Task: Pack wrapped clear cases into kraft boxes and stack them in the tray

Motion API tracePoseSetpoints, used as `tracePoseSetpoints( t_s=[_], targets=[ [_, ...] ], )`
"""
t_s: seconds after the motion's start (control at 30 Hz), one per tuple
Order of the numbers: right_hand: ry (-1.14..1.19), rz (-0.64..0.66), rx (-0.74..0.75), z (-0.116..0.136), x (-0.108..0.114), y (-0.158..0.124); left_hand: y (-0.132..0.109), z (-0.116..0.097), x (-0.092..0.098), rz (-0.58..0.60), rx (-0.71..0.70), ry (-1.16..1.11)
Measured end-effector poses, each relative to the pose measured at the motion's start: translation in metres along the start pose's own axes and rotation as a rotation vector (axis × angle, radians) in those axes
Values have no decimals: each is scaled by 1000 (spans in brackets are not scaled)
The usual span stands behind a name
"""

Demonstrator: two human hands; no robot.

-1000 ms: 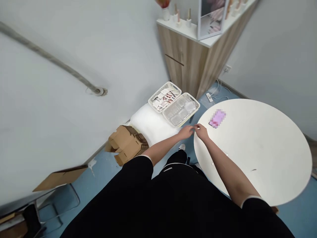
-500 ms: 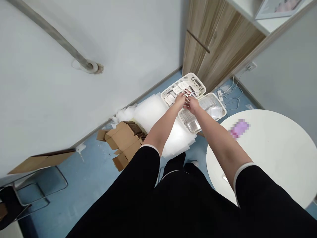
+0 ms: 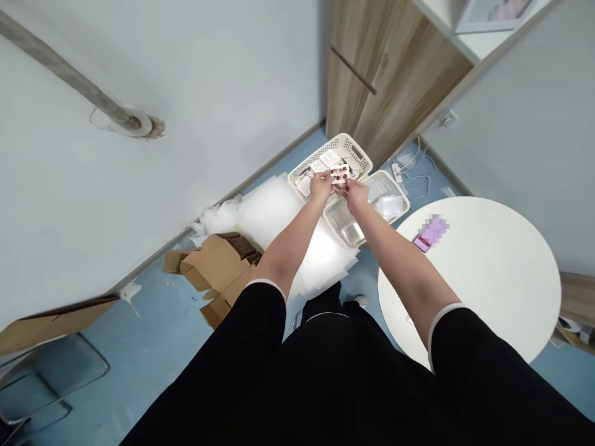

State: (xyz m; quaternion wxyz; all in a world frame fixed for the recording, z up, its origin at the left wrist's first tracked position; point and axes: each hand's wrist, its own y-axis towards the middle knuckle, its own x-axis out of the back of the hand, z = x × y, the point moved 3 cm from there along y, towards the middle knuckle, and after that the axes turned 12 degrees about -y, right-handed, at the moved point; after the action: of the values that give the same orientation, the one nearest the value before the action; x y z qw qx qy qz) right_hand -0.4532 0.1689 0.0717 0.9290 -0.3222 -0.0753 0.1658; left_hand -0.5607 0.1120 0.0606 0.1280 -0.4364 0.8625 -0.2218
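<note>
A small white card with dark red pieces (image 3: 339, 173) is held up between my two hands. My left hand (image 3: 320, 186) pinches its left edge, and the fingers of my right hand (image 3: 357, 195) are closed at its lower right corner. Behind the card, a white perforated basket (image 3: 298, 170) holds several white cards and small packs. A second white basket (image 3: 406, 200), to the right and partly under my right hand, contains clear plastic boxes (image 3: 390, 207).
White foam sheets (image 3: 264, 210) lie left of the baskets, beside unfolded brown cardboard (image 3: 216, 263). At right is a round white table (image 3: 493, 266) bearing a phone (image 3: 423, 243). A wooden cabinet (image 3: 390, 68) rises behind; a power strip (image 3: 396, 173) lies near the wall.
The card has come up into clear view between my hands, now facing the camera. My hands have drawn slightly apart around it. The whole view has shifted, with the scene moving left.
</note>
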Motion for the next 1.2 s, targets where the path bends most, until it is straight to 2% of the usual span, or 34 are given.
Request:
tracePoseSetpoints(
  t_s=[0.03,0.1,0.2,0.3,0.37,0.43,0.5,0.6,0.73,0.9,1.07,1.2],
  targets=[
    [18,-47,21,-3,11,-16,-15,-1,0,14,50,-73],
    [57,-114,39,-16,39,-52,-50,1,-7,119,127,-171],
    [111,-153,32,-55,103,-112,-119,25,-26,297,164,-142],
    [145,-262,14,-113,189,-179,-202,76,-53,438,217,9],
    [129,-348,-53,-157,250,-224,-261,121,-72,541,295,124],
    [81,-377,-147,-198,304,-263,-317,166,-91,616,399,223],
    [24,-383,-265,-235,351,-291,-365,207,-108,690,480,332],
    [-45,-407,-357,-273,405,-311,-411,252,-133,712,471,501],
    [-133,-390,-376,-303,452,-303,-434,292,-161,677,411,696],
    [-525,-220,-328,-321,475,-276,-427,322,-180,613,286,871],
    [-852,-90,-260,-327,481,-269,-423,328,-178,549,203,953],
    [-906,-72,-247,-327,491,-270,-422,325,-175,553,192,963]
  ],
)
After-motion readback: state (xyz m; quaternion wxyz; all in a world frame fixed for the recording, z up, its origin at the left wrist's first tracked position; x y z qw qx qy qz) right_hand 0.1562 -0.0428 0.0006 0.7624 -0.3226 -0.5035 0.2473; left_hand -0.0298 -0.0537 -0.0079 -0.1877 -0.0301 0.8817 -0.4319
